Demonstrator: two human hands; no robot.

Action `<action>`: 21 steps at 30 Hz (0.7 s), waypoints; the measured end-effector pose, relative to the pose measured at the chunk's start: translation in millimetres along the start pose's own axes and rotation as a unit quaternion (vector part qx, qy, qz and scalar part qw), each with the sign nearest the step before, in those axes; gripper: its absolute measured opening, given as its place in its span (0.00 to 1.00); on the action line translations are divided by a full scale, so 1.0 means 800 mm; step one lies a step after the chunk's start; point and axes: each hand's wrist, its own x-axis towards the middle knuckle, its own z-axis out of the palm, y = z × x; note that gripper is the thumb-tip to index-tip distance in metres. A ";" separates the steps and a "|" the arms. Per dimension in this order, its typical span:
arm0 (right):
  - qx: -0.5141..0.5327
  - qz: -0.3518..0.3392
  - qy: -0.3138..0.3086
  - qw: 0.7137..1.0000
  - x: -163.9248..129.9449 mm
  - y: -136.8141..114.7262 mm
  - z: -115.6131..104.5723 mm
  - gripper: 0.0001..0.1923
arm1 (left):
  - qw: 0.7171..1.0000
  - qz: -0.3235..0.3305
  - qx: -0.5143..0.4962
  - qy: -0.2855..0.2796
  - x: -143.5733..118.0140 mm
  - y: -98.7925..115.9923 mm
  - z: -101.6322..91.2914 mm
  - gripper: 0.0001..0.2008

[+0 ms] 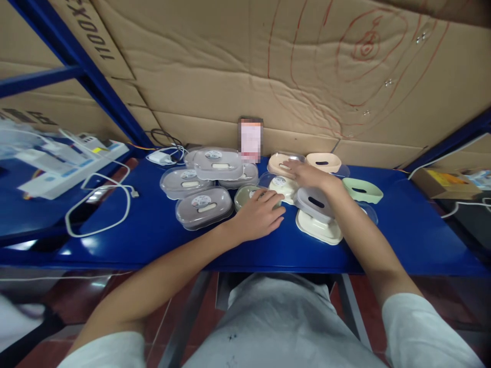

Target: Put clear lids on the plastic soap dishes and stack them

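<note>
My left hand (261, 214) lies over a green soap box (242, 197) with a clear lid, its fingers curled across the right end. Part of that box is hidden beneath the hand. Farther back, my right hand (305, 173) reaches onto a peach soap box (278, 162) with its fingers stretched out over the top. Between the hands sits a cream soap box (282, 189) carrying a round label. Under my right forearm are a grey slotted tray (312, 203) and a cream base (318, 228). A peach slotted tray (324, 162) and a green slotted tray (362, 189) lie to the right.
Several grey lidded soap boxes (205, 207) are grouped on the left, some stacked. A small upright device with a blurred screen (250, 139) leans on the cardboard wall (207, 66). A power strip (76, 168) and white cable lie at the left of the blue table (149, 240).
</note>
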 end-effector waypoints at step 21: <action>-0.015 0.075 0.035 0.996 -0.041 0.000 -0.086 0.21 | 0.987 -0.052 -0.093 -0.118 -0.018 -0.026 -0.031 0.40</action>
